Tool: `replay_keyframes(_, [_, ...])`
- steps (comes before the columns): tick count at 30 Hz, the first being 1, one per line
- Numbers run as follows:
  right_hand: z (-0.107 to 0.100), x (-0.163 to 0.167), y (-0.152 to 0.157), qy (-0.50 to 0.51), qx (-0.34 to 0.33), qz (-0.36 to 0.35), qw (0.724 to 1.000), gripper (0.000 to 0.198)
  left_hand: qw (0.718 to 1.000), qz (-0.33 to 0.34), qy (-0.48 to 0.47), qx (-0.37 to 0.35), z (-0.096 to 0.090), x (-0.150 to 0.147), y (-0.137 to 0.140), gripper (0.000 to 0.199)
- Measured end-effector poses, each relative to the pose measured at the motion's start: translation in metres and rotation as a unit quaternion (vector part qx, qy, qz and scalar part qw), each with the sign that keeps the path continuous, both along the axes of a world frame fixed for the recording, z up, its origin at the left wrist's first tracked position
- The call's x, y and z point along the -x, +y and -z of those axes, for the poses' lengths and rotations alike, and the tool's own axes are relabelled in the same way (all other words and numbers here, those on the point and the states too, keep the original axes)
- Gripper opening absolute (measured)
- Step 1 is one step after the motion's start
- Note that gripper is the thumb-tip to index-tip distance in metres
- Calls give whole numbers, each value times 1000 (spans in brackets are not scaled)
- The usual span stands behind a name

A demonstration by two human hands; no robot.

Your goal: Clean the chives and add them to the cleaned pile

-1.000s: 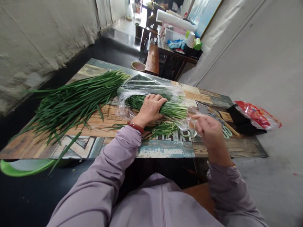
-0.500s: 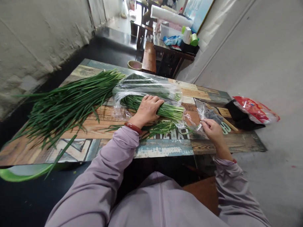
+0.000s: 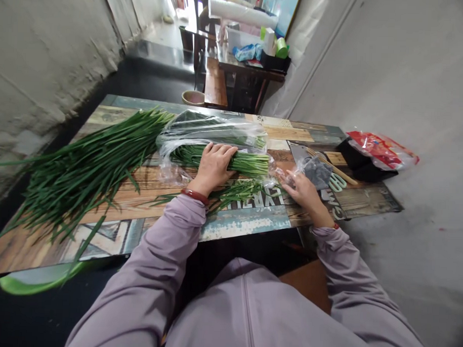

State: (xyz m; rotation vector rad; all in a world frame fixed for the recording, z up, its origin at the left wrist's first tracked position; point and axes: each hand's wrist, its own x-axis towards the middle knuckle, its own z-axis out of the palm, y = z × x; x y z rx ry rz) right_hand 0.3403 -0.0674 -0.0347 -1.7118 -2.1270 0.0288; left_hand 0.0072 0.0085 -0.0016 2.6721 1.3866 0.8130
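Observation:
My left hand (image 3: 215,167) is wrapped over a bundle of garlic chives (image 3: 250,163), pressing it to the table. The bundle's leafy end lies inside a clear plastic bag (image 3: 179,146), and its pale stems point right. Behind it, a second bundle shows through the plastic. My right hand (image 3: 302,190) is at the stem end, thumb and fingers apart, touching crumpled clear film. Short loose chive pieces (image 3: 240,193) lie just in front of the bundle. A large heap of loose chives (image 3: 91,163) spreads across the table's left side.
On the wood-patterned table (image 3: 245,219), right of my right hand, are a grey cloth-like bundle (image 3: 318,171), pale green scissor handles (image 3: 336,182) and a black container with a red package (image 3: 380,148). A green-rimmed basin (image 3: 41,281) sits below the left edge. A bench (image 3: 215,84) stands beyond.
My right hand has moved left toward the stem end, and its fingers have spread from a pinch on the clear film. My left hand stays on the bundle. The whole view has shifted slightly.

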Motion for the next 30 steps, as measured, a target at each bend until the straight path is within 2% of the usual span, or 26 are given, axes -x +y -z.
replay_keyframes(3, [4, -3, 0, 36, 0, 13, 999, 34, 1000, 15, 13, 14, 1, 0, -1, 74])
replay_keyframes(8, [3, -5, -5, 80, -4, 37, 996, 30, 997, 24, 67, 5, 2, -3, -4, 88])
replay_keyframes(14, [-5, -4, -25, 149, 82, -15, 985, 57, 997, 10, 72, 1, 4, -11, -6, 87])
replay_keyframes(19, [-8, 8, -47, 57, 95, -117, 987, 47, 999, -6, 38, 9, 5, -11, -4, 73])
replay_keyframes(22, [-5, 22, -50, -8, 79, -150, 985, 49, 1000, -10, 19, 5, 6, -11, -4, 68])
replay_keyframes(30, [11, 63, -4, -50, 23, -166, 985, 56, 1000, -5, 13, 5, 6, -10, -4, 67])
